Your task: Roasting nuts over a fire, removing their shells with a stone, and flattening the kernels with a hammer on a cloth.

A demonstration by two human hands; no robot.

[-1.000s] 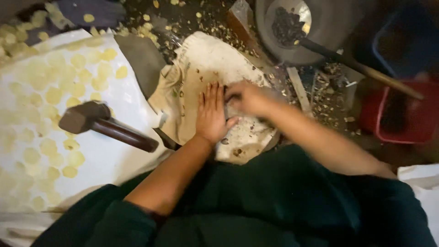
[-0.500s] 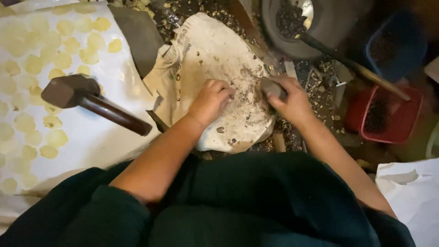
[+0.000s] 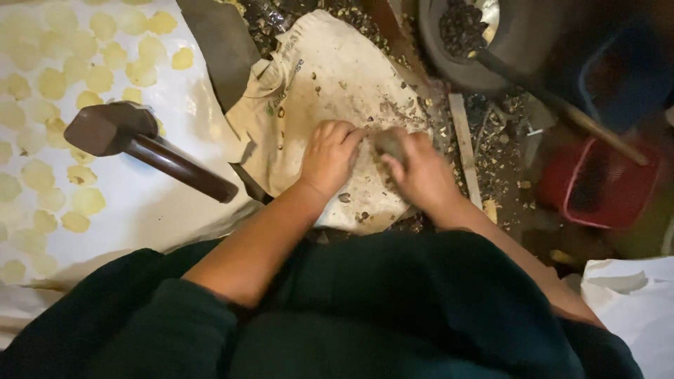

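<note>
My left hand (image 3: 328, 156) rests palm down on a dirty cream cloth sack (image 3: 330, 77), fingers curled over crumbs and shell bits. Just to its right, my right hand (image 3: 420, 173) is closed around a small grey stone (image 3: 388, 144), held low over the sack. The two hands nearly touch. Small brown fragments (image 3: 349, 203) lie scattered on the sack around them.
A dark mallet (image 3: 144, 145) lies on a white sheet (image 3: 151, 210) with several pale yellow round pieces (image 3: 53, 84) at the left. A dark pan of shell debris (image 3: 467, 31) with a long handle sits at the top right, a red basket (image 3: 604, 186) at the right, a wooden strip (image 3: 465, 151) beside the sack.
My right hand moved out to the right with the stone, then came back left beside my left hand. My left hand's fingers curled in. The view tilted and shifted.
</note>
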